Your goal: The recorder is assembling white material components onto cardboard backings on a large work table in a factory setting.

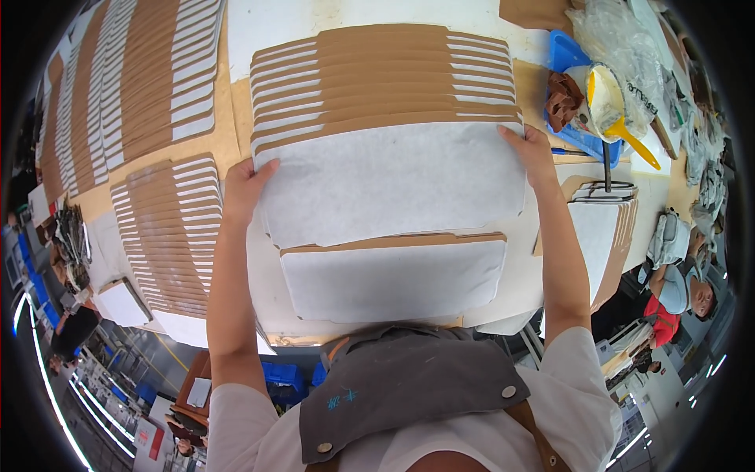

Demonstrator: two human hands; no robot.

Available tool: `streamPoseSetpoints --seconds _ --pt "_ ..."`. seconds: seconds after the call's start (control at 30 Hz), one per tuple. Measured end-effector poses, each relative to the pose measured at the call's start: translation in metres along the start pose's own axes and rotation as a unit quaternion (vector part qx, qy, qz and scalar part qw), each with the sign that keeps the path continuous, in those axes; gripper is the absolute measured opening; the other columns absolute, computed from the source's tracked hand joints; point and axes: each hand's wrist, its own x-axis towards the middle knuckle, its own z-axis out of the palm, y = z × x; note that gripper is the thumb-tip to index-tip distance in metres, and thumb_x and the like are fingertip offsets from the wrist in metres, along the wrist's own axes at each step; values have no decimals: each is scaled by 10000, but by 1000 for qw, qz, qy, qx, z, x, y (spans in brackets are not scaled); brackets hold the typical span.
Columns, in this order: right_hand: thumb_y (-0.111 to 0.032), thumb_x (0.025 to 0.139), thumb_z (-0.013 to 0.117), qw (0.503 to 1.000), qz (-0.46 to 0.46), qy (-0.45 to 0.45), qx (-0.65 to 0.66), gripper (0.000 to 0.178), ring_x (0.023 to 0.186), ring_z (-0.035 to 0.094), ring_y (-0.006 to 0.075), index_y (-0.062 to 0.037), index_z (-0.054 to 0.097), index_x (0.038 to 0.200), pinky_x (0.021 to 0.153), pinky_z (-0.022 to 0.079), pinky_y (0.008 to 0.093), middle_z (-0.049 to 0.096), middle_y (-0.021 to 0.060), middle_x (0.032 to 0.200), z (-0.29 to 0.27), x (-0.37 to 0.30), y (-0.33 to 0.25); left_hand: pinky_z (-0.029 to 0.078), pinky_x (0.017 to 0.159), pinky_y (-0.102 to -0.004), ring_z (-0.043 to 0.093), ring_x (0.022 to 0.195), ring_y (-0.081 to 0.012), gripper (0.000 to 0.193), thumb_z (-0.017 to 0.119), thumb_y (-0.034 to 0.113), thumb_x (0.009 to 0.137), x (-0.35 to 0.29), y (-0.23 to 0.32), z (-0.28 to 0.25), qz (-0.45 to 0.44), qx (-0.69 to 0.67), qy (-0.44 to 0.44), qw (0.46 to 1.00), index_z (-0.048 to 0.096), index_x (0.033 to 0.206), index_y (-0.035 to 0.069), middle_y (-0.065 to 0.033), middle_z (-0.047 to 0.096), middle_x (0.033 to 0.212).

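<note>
A wide white-faced panel [393,181] with rounded corners lies across the middle of the table. My left hand [245,189] grips its left edge, thumb on top and the other fingers hidden beneath. On the opposite edge my right hand [532,153] holds the panel the same way, near its upper right corner. Right behind it, several overlapping panels [385,71] form a fanned row, showing brown middles and white ends. Closer to me, another white panel [393,277] lies on a brown-edged piece, partly under the held one.
Fanned rows of similar panels [141,86] fill the left, with a smaller fanned stack [169,228] nearer. At right stand a blue tray [568,51], a white pot [583,118] with a yellow-handled brush [629,140], crumpled brown material [563,101] and another panel stack [594,236].
</note>
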Motion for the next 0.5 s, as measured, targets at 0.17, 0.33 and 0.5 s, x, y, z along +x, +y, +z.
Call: streamPoseSetpoints --seconds 0.17,0.33,0.5 --pt "-167 793 668 1000 -20 8 -12 270 655 554 65 -2 629 1003 600 454 214 629 13 807 1 2 5 309 468 -223 356 535 -41 250 679 230 804 -1 -6 0 5 29 13 999 610 731 1 56 470 595" --pt "-255 753 704 995 -49 49 -77 284 571 474 62 8 632 832 534 411 244 568 1 656 -2 14 22 269 453 -229 311 525 -44 268 691 224 795 2 -11 1 26 27 22 999 584 683 6 67 410 574" --pt "-352 744 683 970 -74 97 -209 377 527 463 130 16 602 745 516 394 304 508 63 562 -6 15 24 259 448 -226 306 519 -40 278 698 218 789 6 -21 -2 41 23 24 999 569 658 9 72 398 566"
